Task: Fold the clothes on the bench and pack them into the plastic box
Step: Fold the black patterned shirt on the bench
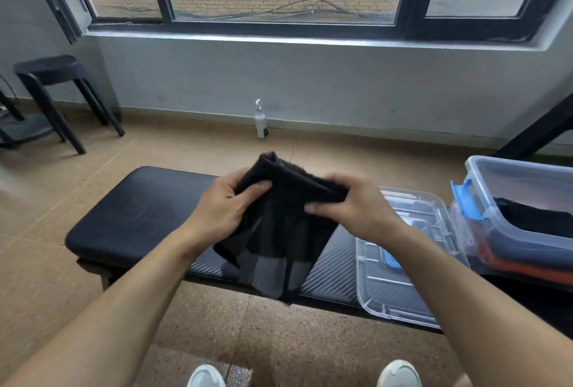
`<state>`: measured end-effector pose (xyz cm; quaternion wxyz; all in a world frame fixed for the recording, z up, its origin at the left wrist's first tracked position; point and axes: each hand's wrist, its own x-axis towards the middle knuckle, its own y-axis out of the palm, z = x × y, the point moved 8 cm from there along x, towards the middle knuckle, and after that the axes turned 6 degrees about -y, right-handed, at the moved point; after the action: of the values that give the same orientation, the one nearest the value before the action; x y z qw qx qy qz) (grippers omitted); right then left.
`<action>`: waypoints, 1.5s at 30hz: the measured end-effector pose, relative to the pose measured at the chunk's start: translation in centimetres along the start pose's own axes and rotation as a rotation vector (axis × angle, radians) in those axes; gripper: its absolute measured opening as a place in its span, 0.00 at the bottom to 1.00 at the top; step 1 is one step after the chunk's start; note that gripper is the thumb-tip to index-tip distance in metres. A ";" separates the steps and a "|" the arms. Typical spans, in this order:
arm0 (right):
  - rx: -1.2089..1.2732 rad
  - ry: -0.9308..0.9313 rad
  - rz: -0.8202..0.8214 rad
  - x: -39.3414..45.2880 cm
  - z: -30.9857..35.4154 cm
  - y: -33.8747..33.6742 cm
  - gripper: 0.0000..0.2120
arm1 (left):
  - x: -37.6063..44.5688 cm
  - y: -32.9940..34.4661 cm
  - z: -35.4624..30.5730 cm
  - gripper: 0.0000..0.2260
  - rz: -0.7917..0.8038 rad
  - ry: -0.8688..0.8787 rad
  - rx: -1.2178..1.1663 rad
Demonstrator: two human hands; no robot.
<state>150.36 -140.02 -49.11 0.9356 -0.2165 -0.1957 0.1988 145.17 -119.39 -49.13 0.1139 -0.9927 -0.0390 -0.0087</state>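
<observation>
A thin black garment (279, 231) hangs in the air above the black padded bench (136, 216), its top edge folded over. My left hand (223, 203) grips its upper left part and my right hand (353, 203) grips its upper right part. The lower half drapes down past the bench's front edge and looks half see-through. At the right end of the bench stands the clear plastic box (527, 231) with blue latches, holding folded dark and orange clothes. Its clear lid (400, 269) lies flat on the bench beside it.
A white spray bottle (261, 121) stands on the floor by the wall under the window. A black stool (52, 92) is at the far left. A dark slanted frame leg (536, 129) rises behind the box. My white shoes (398, 374) show at the bottom.
</observation>
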 end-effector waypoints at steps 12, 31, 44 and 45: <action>-0.729 -0.188 0.469 -4.0 -0.4 5.4 0.13 | -2.0 1.5 6.7 0.05 0.376 -0.096 0.674; -0.398 0.462 0.216 -2.4 -8.0 4.7 0.22 | 1.2 1.5 11.0 0.24 0.142 -0.201 0.702; -0.324 0.542 0.247 -0.6 -8.1 5.3 0.18 | 3.3 0.3 11.8 0.14 0.112 -0.219 0.662; -0.307 0.556 0.272 -0.8 -8.2 5.1 0.17 | 3.3 0.2 11.8 0.15 0.115 -0.217 0.658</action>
<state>151.90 -138.88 -58.57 0.8744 -0.4250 0.0697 0.2235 148.59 -116.70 -60.62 0.4231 -0.8986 0.0043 0.1161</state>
